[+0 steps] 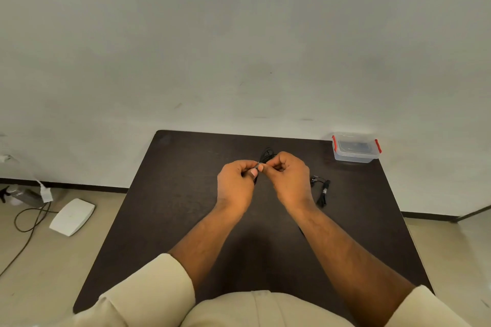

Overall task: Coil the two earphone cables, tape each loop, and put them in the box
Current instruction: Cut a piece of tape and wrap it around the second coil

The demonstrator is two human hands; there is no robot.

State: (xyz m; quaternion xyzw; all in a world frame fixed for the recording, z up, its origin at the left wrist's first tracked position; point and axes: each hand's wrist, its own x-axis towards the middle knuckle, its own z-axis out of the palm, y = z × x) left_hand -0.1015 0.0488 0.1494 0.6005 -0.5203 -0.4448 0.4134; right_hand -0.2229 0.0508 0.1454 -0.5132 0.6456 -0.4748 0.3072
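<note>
Currently both hands meet at frame centre above the counter (186, 194). The left hand (235, 186) and right hand (289, 178) each pinch the coiled cable (267, 154), apparently to hold its loop for taping. A second bundled cable (322, 191) lies right of them; the closed box (356, 147) waits upper right.

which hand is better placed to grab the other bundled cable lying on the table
Right. The right hand is just beside the bundled cable; the left hand sits farther away.

A white flat device (71, 217), a dark cord (25, 223) and a bottle (20, 194) lie on the floor.
</note>
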